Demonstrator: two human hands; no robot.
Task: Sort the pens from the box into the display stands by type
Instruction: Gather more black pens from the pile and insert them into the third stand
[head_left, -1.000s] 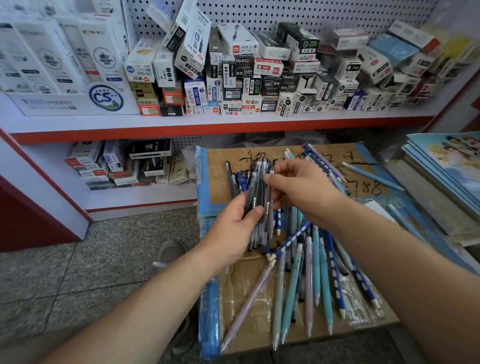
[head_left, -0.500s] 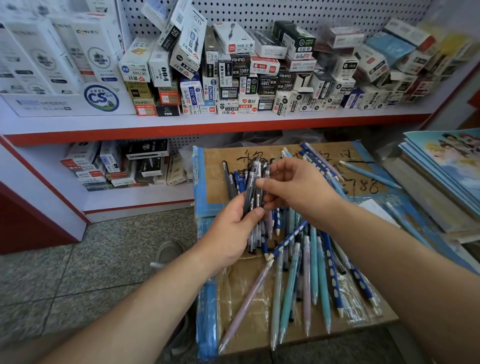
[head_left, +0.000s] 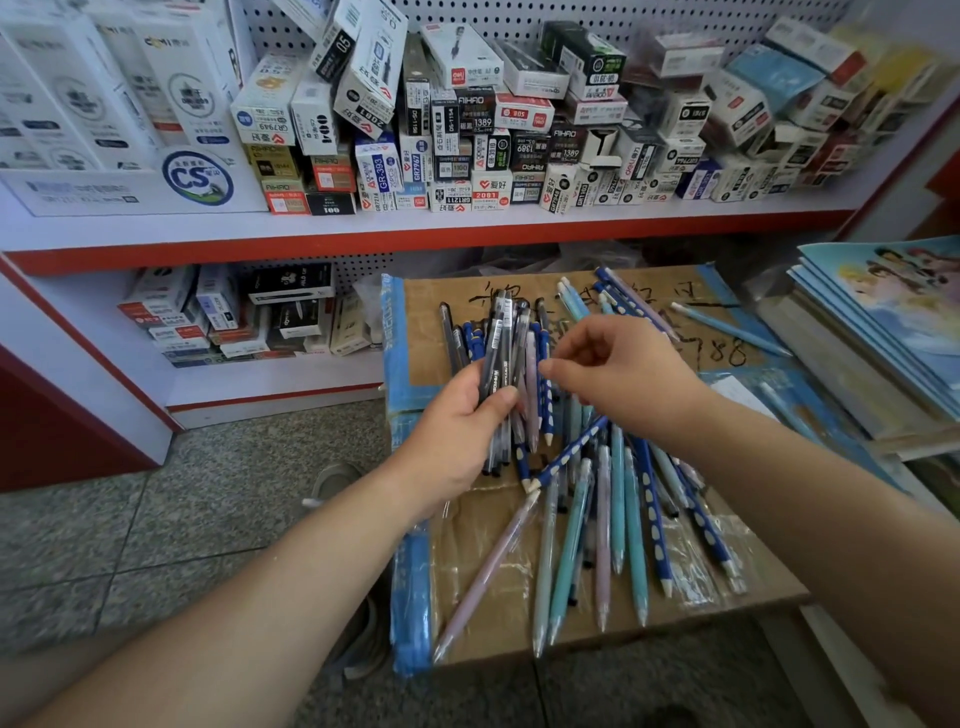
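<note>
Left hand (head_left: 457, 436) grips a bundle of dark pens (head_left: 500, 345), with the thumb across the front of the barrels and the fingers wrapped behind. The bundle stands nearly upright, tips down, over the near-left part of the cardboard box (head_left: 441, 312). A pale pink pen and a blue dotted one run along the bundle's right edge; whether they are held or lie behind cannot be told.

Right hand (head_left: 623, 374) hovers just beside the bundle, its fingers curled and its forefinger tip close to the outermost barrels. Whether it pinches a pen cannot be told.

Scene, left to right:
- Grey tiled floor (head_left: 156, 519), with a shoe (head_left: 332, 478) next to the box.
- The box's closed top, bound in blue tape with handwriting on it, bears the loose stock.
- A pink pen (head_left: 488, 566) lies diagonally at the near-left.
- Teal pens (head_left: 569, 545) lie fanned with tips toward the viewer.
- Blue dotted pens (head_left: 652, 509) cross among them, with more at the far edge.
- One light blue pen (head_left: 727, 327) lies apart at the far right.
- A stack of notebooks (head_left: 883, 322) sits beside the box.

Behind, a red-edged shelf (head_left: 415, 228) carries crowded pen cartons (head_left: 467, 130).
</note>
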